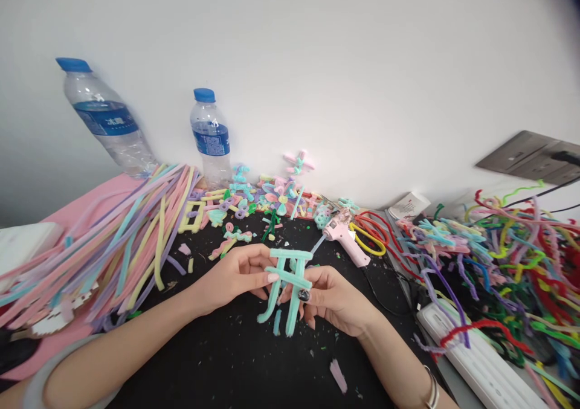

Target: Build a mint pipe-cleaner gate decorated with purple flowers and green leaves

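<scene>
A mint-green shape (292, 273) made of fuzzy stems, with two crossbars and two longer legs, is held up over the black mat (217, 360). My left hand (242, 276) pinches its left side, thumb on the lower crossbar. On the right side, my right hand (333, 297) grips it with the thumb near the crossbar's end. The left leg curves outward at the bottom. A short blue piece (277, 322) shows below, between the legs. Behind my right hand lies a pink glue gun (347, 243).
Long pastel stems (136, 234) lie at the left. Two water bottles (211, 137) stand against the wall. Small fuzzy pieces (281, 197) line the back edge. Tangled colourful stems (521, 258) and a white power strip (475, 360) are at the right.
</scene>
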A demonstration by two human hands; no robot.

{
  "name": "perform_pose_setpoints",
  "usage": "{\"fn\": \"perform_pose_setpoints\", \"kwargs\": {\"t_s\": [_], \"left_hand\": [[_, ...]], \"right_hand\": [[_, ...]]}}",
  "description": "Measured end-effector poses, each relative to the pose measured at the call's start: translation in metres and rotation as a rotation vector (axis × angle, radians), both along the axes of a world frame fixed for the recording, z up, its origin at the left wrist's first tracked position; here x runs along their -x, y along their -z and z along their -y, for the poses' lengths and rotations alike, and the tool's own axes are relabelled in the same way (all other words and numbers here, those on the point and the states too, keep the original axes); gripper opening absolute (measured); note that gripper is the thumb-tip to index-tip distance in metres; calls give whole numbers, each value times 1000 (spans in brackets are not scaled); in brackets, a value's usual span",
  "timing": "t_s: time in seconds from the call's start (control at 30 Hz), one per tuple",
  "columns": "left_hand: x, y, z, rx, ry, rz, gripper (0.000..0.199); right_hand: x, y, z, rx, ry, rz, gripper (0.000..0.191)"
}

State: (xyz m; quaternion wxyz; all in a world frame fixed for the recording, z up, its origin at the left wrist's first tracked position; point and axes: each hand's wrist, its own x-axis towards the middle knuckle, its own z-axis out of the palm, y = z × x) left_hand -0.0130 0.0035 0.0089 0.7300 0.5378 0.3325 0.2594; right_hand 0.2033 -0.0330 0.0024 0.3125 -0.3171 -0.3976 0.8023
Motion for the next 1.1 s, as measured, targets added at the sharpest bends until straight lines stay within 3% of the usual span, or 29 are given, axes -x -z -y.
{"fn": "perform_pose_setpoints", "kwargs": {"t_s": [0.3, 0.5, 0.7, 1.1], "left_hand": [[0, 4, 2, 1, 68, 29, 20], [0, 6, 3, -16, 89, -7, 23], [-1, 4, 2, -28, 14, -37, 24], [-1, 2, 0, -46, -21, -145, 25]], "right_hand": [[1, 0, 1, 33, -39, 6, 35], [1, 1, 1, 34, -14, 33, 29], [-2, -2, -1, -14, -32, 70, 37], [4, -5, -3, -161, 164, 303, 32]]}}
